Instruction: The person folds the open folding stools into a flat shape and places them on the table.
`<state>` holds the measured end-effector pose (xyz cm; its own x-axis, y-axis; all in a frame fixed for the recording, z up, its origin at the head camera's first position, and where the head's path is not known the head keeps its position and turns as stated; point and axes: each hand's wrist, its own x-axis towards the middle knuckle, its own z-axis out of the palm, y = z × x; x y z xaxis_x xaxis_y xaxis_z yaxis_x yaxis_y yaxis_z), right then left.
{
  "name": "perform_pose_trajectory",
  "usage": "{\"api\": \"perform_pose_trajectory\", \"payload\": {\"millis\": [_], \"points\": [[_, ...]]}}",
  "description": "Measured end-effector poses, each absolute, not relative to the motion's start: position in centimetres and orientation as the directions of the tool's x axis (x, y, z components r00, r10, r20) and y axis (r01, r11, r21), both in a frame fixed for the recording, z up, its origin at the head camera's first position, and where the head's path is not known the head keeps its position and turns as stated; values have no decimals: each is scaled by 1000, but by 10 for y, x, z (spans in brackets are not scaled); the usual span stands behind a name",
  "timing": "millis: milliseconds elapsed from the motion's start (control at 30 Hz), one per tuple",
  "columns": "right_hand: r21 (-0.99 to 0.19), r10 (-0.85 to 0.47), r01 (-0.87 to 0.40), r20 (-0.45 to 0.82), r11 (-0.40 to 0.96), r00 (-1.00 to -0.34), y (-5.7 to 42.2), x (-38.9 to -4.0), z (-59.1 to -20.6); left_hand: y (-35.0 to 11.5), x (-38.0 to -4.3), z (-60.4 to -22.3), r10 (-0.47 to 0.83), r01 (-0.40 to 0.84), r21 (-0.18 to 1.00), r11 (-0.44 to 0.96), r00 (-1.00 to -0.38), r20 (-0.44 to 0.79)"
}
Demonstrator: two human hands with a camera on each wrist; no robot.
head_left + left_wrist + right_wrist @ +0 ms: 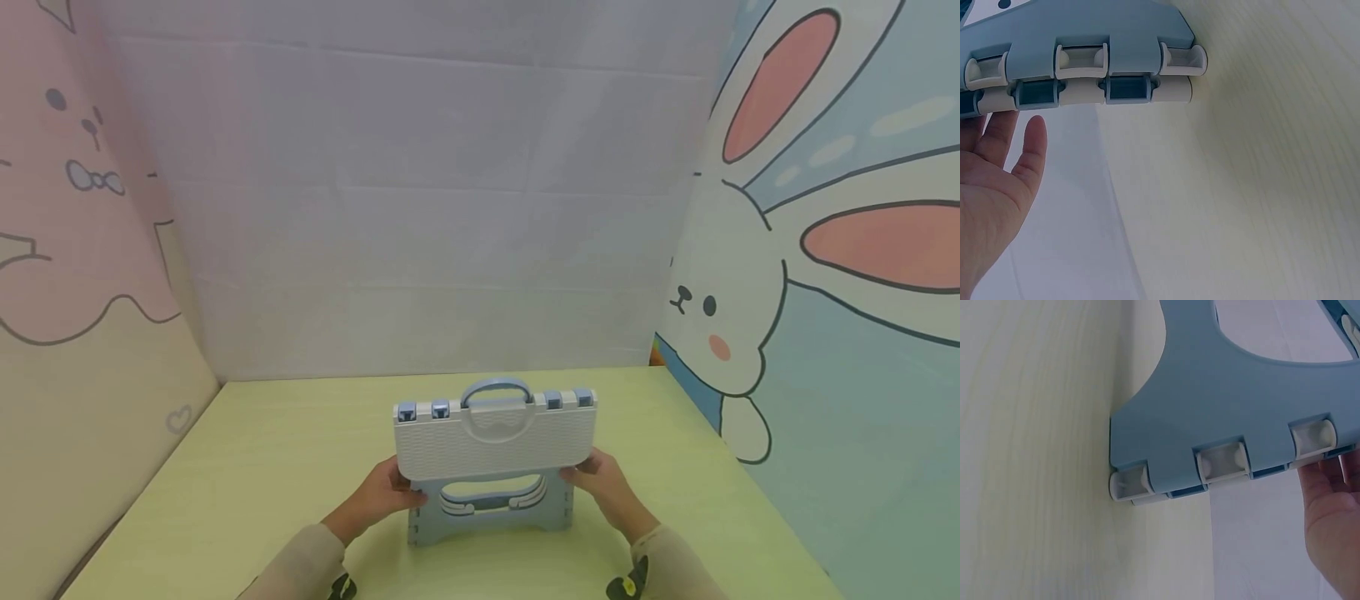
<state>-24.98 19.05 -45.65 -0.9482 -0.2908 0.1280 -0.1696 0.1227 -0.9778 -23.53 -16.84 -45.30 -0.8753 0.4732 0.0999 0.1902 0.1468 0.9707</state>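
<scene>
A folding step stool (442,450), with a white textured top panel and pale blue legs, stands upright on the table in the head view. Its blue carry handle (496,384) arches over the upper edge. My left hand (384,493) grips the stool's left side, thumb on the front, and my right hand (606,487) holds the opposite side the same way. Hinge knuckles (1082,59) line the stool's edge by the left hand (997,181) in the left wrist view. In the right wrist view the blue leg panel (1235,400) hides the right fingertips.
The pale yellow table (300,433) extends around the stool. A white cloth backdrop (420,208) hangs behind it. Cartoon-printed sheets flank the table, a pink and cream one (82,267) at left and a rabbit-printed one (840,375) at right.
</scene>
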Motion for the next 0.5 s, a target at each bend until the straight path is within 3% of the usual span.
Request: {"api": "perform_pose_trajectory", "payload": {"millis": [500], "points": [[-980, -291, -158, 118, 119, -949, 192, -248, -456, -168, -235, -452, 460, 172, 973, 157, -884, 82]]}}
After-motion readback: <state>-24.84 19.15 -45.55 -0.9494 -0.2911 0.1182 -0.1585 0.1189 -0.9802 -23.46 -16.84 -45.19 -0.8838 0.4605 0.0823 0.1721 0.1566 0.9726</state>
